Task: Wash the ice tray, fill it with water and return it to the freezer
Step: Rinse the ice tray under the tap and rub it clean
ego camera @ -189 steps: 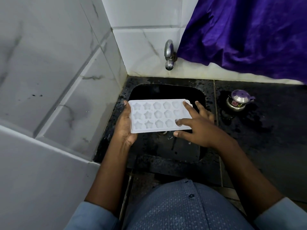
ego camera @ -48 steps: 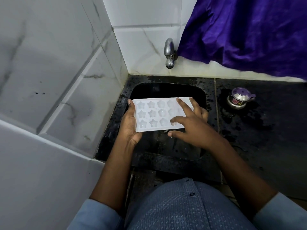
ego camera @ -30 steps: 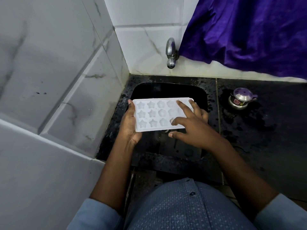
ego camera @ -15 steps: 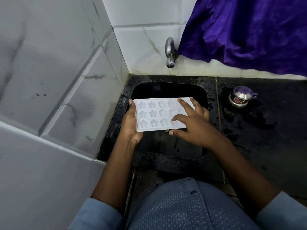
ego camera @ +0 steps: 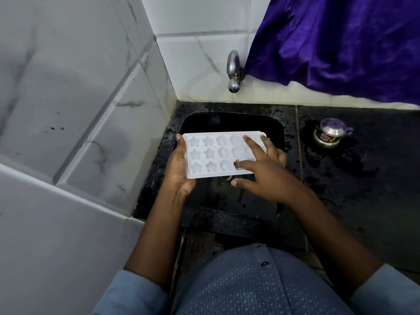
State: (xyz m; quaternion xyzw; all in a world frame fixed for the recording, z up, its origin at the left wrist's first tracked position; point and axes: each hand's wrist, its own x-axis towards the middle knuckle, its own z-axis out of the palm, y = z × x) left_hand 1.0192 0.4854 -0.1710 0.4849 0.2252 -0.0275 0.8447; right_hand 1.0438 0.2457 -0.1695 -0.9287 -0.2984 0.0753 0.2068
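Mid-wash, by the look of it: one white ice tray held level over the black sink at centre frame. Gripped at its left end by the left hand, thumb along the edge, fingers beneath. Laid across its right end, the right hand, fingers straight and spread, closed round nothing.

No water running from the single tap at upper centre; water in the moulds, impossible to tell. Left to do, as a judgement: rinsing, filling, carrying back to a freezer nowhere in frame.

Counted: one tray, three rows of moulds, four columns in plain view, stars in the left two, the rest hidden under fingers; two hands; one tap; one small steel pot with a purple lid at right on the wet counter; one purple cloth at upper right.
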